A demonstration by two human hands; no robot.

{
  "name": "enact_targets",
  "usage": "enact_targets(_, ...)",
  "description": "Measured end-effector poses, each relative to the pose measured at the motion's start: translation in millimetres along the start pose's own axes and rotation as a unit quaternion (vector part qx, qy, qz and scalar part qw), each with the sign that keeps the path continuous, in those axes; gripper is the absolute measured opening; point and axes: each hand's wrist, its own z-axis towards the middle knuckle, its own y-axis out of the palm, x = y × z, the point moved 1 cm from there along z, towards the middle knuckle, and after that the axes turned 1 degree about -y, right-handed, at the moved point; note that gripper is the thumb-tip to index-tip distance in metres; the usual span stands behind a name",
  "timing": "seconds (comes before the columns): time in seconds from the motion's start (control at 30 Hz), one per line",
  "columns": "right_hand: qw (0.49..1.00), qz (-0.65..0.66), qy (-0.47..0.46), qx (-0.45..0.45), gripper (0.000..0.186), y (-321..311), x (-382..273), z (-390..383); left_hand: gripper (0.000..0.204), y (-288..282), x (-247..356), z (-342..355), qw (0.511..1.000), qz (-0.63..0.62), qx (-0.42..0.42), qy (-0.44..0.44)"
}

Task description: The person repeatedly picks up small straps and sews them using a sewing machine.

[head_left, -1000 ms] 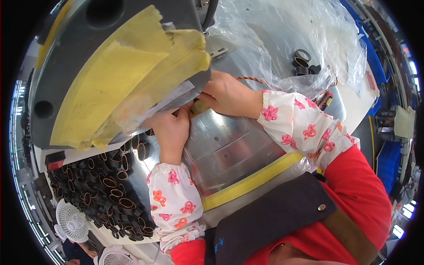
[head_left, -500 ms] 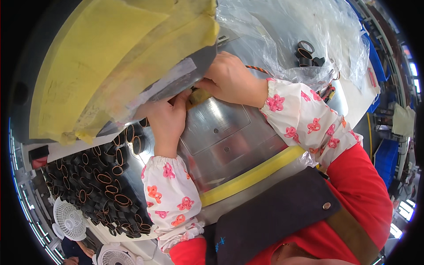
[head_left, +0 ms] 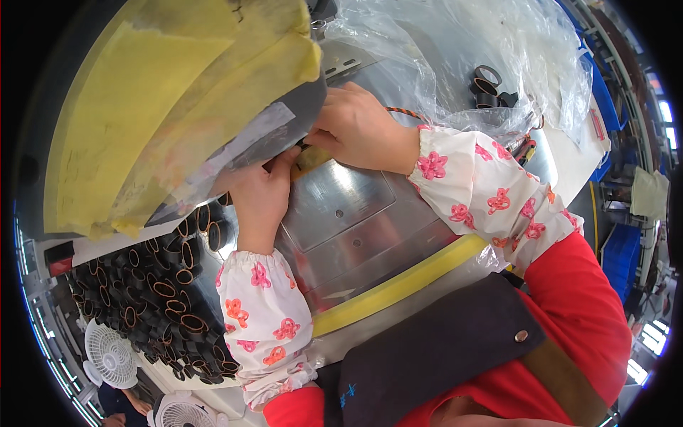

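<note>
A small dark piece [head_left: 304, 144] lies between both hands [head_left: 364, 134].

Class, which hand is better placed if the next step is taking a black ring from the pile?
Probably the left hand: it is nearer the pile of black rings, while the right hand is farther off, toward the clear plastic.

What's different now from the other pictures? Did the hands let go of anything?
Mostly the view shifted: the dark grey machine housing with yellow covering looks bigger than at first. The bare left hand and bare right hand stayed by its edge; no letting go is visible. The shiny silver metal plate and pile of short black tubes stayed put.
</note>
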Motion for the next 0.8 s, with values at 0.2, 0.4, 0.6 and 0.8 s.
enact_targets(0.2, 1.0, 0.006, -0.004, -0.028, 0.009, 2.6, -5.6, 2.5, 0.035, -0.8, -14.4, -0.5, 0.998, -0.048, 0.014, 0.027)
enact_targets(0.4, 1.0, 0.02, -0.003, -0.003, 0.008, 4.3, -2.2, -1.7, 0.029, 1.9, -9.3, 2.5, 0.998, -0.017, 0.035, 0.053)
enact_targets(0.6, 0.996, 0.081, -0.043, 0.004, 0.01, 1.9, 0.0, -1.6, 0.025, -0.4, -3.7, -4.5, 0.994, -0.086, 0.032, 0.06)
enact_targets(0.8, 0.985, 0.098, -0.004, -0.141, 0.012, -19.3, -27.1, -38.9, 0.018, 0.8, -0.9, -46.9, 0.995, -0.041, -0.027, 0.09)
